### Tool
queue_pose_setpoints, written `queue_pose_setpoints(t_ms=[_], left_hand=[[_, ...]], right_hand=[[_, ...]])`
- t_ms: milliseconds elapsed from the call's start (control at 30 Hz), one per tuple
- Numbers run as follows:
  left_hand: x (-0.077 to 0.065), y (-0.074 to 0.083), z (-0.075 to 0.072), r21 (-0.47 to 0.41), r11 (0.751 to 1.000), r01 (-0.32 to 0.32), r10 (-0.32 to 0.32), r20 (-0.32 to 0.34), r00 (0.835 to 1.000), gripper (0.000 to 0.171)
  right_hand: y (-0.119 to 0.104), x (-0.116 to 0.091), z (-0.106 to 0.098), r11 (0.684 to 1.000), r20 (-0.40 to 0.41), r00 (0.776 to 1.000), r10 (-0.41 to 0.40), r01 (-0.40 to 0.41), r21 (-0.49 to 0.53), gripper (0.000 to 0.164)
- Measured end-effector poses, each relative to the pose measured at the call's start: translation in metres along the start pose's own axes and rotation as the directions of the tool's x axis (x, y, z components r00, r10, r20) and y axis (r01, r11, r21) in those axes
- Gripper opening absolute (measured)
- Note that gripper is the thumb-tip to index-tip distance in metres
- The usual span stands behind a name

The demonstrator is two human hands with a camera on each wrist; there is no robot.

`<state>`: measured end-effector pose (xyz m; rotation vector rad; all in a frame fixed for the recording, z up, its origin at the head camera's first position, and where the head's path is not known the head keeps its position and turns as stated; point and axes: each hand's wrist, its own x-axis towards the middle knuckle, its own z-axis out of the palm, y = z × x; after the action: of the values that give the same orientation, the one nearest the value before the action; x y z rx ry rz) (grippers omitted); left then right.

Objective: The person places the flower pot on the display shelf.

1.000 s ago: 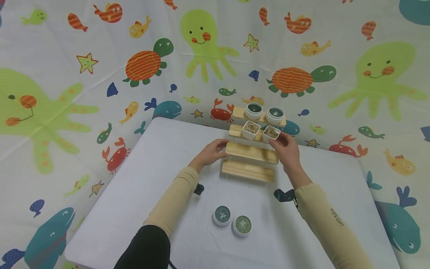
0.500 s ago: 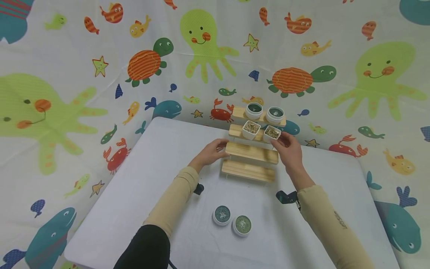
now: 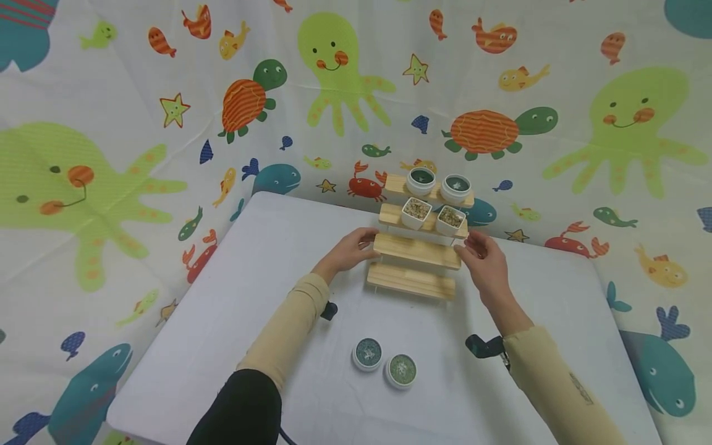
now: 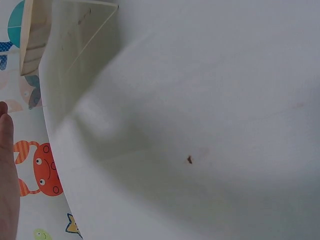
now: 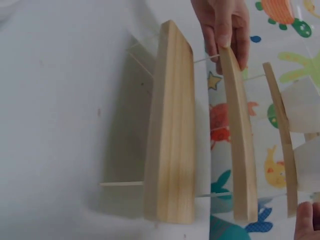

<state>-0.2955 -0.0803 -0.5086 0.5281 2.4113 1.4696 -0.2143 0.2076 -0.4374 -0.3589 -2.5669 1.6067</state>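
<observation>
A tiered wooden display stand with clear supports stands toward the back of the table. My left hand pinches the left end of the board second from the front; its thumb shows on that board in the right wrist view. By the stand's right end is my right hand, fingers loosely bent and holding nothing, close to the board ends. Two square white pots with gravel-like filling sit on the tier above, the right one near its edge. Two round white pots with dark green tops occupy the highest tier.
Two more round white pots, one bluish and one green, sit on the white table nearer the front. A sea-animal printed curtain hangs behind and around the table.
My right hand has let go of the right square pot and drawn back down and right, leaving it on the tier. My left hand stays at the board's end.
</observation>
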Motion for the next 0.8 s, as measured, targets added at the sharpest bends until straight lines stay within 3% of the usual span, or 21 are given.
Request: queue_pose_setpoints(t_ms=[167, 800], left_hand=[[0.001, 0.001, -0.001, 0.007, 1.000, -0.005, 0.005, -0.002, 1.000, 0.062], [-0.001, 0.003, 0.000, -0.001, 1.000, -0.006, 0.006, -0.001, 1.000, 0.062]], right_hand=[[0.007, -0.007, 0.000, 0.999, 0.018, 0.999, 0.045, -0.045, -0.006, 0.067], [0.023, -0.030, 0.006, 0.999, 0.124, 0.991, 0.045, -0.043, -0.017, 0.064]])
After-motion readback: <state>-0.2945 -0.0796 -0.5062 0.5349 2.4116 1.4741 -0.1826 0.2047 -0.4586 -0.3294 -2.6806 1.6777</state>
